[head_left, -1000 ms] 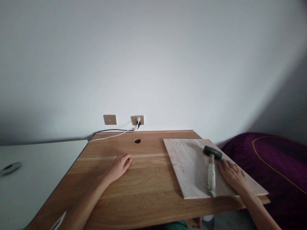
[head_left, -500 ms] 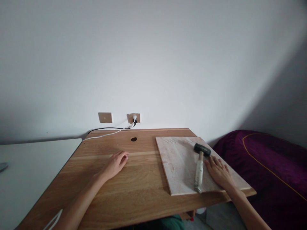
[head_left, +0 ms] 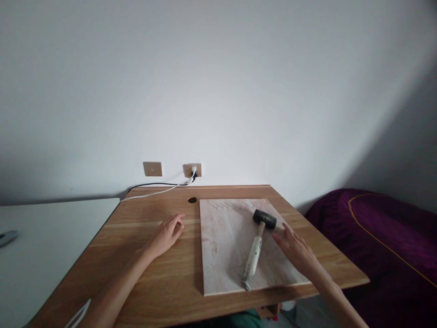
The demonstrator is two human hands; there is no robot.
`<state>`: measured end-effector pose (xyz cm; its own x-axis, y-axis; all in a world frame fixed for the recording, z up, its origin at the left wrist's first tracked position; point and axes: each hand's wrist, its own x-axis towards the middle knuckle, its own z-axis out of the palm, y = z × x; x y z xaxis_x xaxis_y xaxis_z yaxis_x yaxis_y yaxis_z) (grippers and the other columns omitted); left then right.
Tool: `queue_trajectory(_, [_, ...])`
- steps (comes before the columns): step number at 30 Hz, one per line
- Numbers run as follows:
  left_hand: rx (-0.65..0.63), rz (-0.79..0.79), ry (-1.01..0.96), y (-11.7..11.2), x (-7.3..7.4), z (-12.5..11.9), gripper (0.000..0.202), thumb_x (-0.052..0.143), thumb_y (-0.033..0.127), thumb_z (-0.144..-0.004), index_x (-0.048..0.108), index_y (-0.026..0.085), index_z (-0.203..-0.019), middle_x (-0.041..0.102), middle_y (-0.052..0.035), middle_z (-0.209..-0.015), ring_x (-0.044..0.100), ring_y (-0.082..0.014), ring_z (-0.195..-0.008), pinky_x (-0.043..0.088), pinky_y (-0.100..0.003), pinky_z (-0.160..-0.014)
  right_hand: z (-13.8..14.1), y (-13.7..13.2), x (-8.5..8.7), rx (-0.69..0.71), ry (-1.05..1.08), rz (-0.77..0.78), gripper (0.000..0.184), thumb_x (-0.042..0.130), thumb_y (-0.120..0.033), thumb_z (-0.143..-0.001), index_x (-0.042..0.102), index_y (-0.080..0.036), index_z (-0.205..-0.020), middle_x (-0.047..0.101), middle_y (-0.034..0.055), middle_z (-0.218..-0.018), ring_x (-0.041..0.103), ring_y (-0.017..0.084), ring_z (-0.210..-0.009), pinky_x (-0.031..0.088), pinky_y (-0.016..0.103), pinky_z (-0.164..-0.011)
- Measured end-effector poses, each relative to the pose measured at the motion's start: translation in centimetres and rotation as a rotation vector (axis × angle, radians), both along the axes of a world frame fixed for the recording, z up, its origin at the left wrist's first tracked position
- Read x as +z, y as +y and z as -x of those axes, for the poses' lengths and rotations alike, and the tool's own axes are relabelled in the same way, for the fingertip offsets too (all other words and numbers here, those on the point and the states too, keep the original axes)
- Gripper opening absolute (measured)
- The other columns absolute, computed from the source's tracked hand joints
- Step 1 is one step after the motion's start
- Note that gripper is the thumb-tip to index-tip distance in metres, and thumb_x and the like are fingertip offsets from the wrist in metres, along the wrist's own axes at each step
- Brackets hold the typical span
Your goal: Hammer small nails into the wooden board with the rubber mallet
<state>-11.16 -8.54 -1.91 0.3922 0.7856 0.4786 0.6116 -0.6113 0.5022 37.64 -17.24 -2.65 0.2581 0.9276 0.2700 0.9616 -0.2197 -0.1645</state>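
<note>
My left hand (head_left: 170,233) rests on the wooden table (head_left: 164,282), left of a pale, pinkish-white board or tile (head_left: 218,255). Its fingers are loosely curled in, with nothing visible in them. My right hand (head_left: 296,248) is at the board's right edge, fingers stretched out, the thumb side over the board's surface. On the board lies a mallet (head_left: 253,262) with a black head and a worn whitish handle. The mallet's head is close to my right fingertips but apart from them. The board's right front part is partly hidden by my right hand.
A white table (head_left: 58,246) adjoins on the left, with a grey object (head_left: 8,238) on it. Cables run to a wall socket (head_left: 192,170) behind the wooden table, which has a cable hole (head_left: 192,200). A purple beanbag-like thing (head_left: 382,237) stands at the right.
The board has slid left across the table and turned slightly, carrying the mallet along. My right hand has moved left with it, from the board's top to its right edge. My left hand stayed put.
</note>
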Motion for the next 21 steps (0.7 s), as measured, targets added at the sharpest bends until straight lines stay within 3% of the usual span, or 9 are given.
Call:
queue_trajectory(5, [0.0,0.009,0.015,-0.3,0.3,0.0,0.03,0.049,0.029,-0.101,0.054,0.025,-0.13,0.072,-0.0043,-0.102,0.07,-0.0203,-0.096,0.052,-0.038,-0.096,-1.7,2.5,1.4,-0.053,0.041,-0.026,0.068,0.031,-0.054,-0.097,0.045,-0.009,-0.146,0.053,0.0235,-0.149,0.052,0.038,-0.138,0.043,0.053,-0.112])
queue_trajectory(9, [0.009,0.003,0.015,-0.5,0.5,-0.2,0.029,0.049,0.027,-0.1,0.054,0.025,-0.129,0.072,-0.0049,-0.103,0.07,-0.0211,-0.097,0.052,-0.039,-0.097,-1.7,3.8,0.5,-0.023,0.087,0.021,0.058,0.032,-0.04,-0.096,0.05,-0.011,-0.143,0.061,0.0212,-0.141,0.061,0.032,-0.131,0.049,0.043,-0.107])
queue_trajectory(15, [0.019,-0.07,0.018,-0.4,0.5,-0.3,0.028,0.05,0.03,-0.101,0.057,0.025,-0.127,0.071,-0.0061,-0.107,0.068,-0.0221,-0.103,0.052,-0.04,-0.098,-1.7,3.6,0.1,-0.025,0.127,0.025,0.062,0.033,-0.033,-0.094,0.046,-0.007,-0.148,0.058,0.0235,-0.146,0.057,0.035,-0.136,0.048,0.049,-0.109])
queue_trajectory(21, [0.072,-0.158,0.027,-0.3,0.6,-0.5,0.03,0.055,0.035,-0.1,0.055,0.024,-0.128,0.067,-0.0089,-0.122,0.061,-0.0262,-0.117,0.048,-0.044,-0.104,2.0,2.7,-0.8,0.129,0.153,-0.031,0.06,0.033,-0.032,-0.096,0.044,-0.01,-0.15,0.059,0.0178,-0.147,0.049,0.032,-0.143,0.044,0.049,-0.116])
